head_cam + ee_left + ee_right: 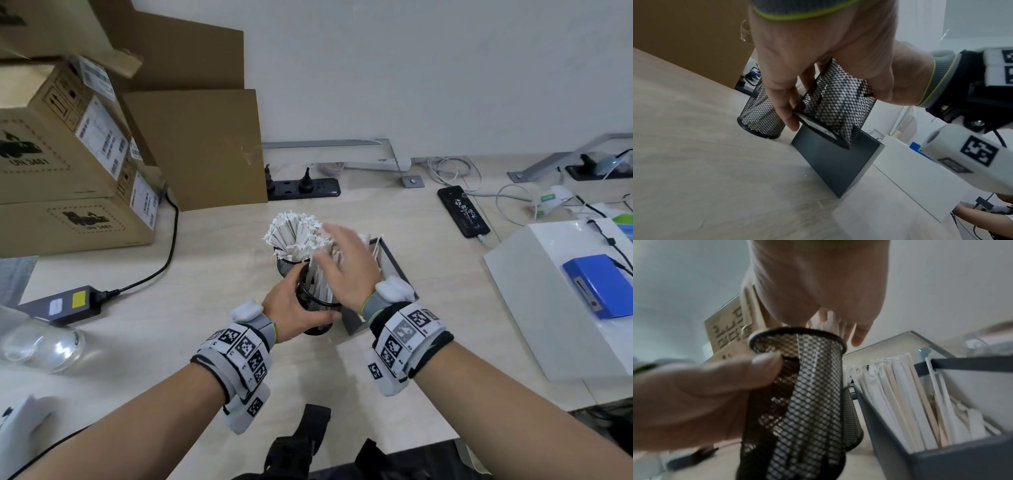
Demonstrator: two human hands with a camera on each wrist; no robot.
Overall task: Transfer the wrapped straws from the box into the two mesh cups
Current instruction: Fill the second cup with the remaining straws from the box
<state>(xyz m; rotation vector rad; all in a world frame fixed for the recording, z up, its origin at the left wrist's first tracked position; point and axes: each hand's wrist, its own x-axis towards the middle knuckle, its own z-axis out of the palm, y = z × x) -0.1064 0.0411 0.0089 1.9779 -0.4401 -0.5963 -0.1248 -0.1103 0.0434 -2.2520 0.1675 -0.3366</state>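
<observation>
My left hand grips the near black mesh cup round its side. In the left wrist view this mesh cup is tilted, its base raised beside the grey box. My right hand hovers over the cup's mouth with fingers straight, touching the tops of the wrapped straws inside. The far mesh cup stands on the table, packed with wrapped straws. In the right wrist view, more straws lie in the grey box; my right hand hides most of this box in the head view.
Stacked cardboard boxes fill the back left. A power adapter and glass jar lie at the left. A power strip, phone and cables sit behind. A white case with a blue pack is at the right.
</observation>
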